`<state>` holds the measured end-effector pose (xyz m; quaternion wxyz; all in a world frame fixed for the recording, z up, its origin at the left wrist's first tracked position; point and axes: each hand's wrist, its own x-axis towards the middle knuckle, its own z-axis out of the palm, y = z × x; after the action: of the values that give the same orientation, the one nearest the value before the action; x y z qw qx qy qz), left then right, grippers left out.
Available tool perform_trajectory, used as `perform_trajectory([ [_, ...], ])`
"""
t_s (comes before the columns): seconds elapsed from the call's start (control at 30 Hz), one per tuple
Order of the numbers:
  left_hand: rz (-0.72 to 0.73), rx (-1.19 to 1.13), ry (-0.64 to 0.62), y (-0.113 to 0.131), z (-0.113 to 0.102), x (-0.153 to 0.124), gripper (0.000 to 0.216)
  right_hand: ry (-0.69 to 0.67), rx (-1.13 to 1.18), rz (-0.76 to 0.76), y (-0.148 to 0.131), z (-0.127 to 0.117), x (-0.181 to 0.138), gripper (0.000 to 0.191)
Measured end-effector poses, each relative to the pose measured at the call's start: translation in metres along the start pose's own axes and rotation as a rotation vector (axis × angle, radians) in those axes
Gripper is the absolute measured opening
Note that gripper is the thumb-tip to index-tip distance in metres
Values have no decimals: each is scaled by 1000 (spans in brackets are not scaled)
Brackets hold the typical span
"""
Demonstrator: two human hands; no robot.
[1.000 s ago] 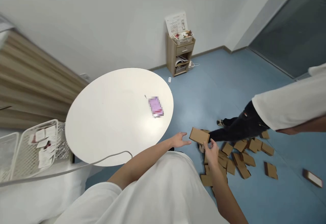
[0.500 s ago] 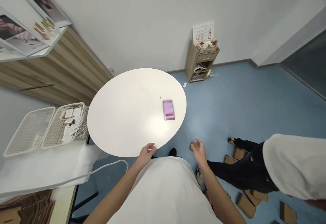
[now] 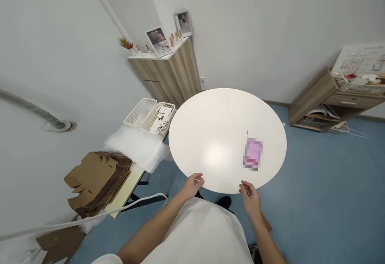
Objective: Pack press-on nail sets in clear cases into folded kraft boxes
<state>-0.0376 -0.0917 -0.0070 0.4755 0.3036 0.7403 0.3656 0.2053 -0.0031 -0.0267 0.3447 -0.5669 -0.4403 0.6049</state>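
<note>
My left hand (image 3: 194,185) is at the near edge of the round white table (image 3: 195,123), fingers loosely curled, nothing visible in them. Over the table's near right edge, my right hand (image 3: 250,198) has its thumb and fingers slightly apart and also looks bare. Beyond it on the tabletop lies a pink and purple rectangular item (image 3: 253,154); its details are blurred into blocks. A tiny dark object (image 3: 247,133) lies just past that item. Neither hand touches the item.
Left of the table stand two white baskets, one holding cards (image 3: 162,115). White sheet packing material (image 3: 135,142) and a stack of flattened cardboard boxes (image 3: 96,180) lie nearby. A white hose (image 3: 141,201) crosses at left. A wooden cabinet (image 3: 319,95) stands right.
The view has swung left, bringing the cardboard stack into sight; the other person is mostly out of it. My right hand has moved from beside the table to its near edge.
</note>
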Motion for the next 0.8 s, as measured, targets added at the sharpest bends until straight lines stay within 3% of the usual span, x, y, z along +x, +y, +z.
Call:
perform_trajectory([
  [0.2,-24,-93,113,-10,-48,17,48,-85,-154,-8,-24,38,20,40],
  [0.37,29,-144,124,-14,-101,48,48,-119,-274,8,-31,88,31,40],
  [0.53,29,-173,77,-21,-161,80,44,-151,-377,36,-42,159,30,41],
  [0.8,18,-133,92,-25,-257,116,41,-416,-644,-18,-72,288,44,42],
])
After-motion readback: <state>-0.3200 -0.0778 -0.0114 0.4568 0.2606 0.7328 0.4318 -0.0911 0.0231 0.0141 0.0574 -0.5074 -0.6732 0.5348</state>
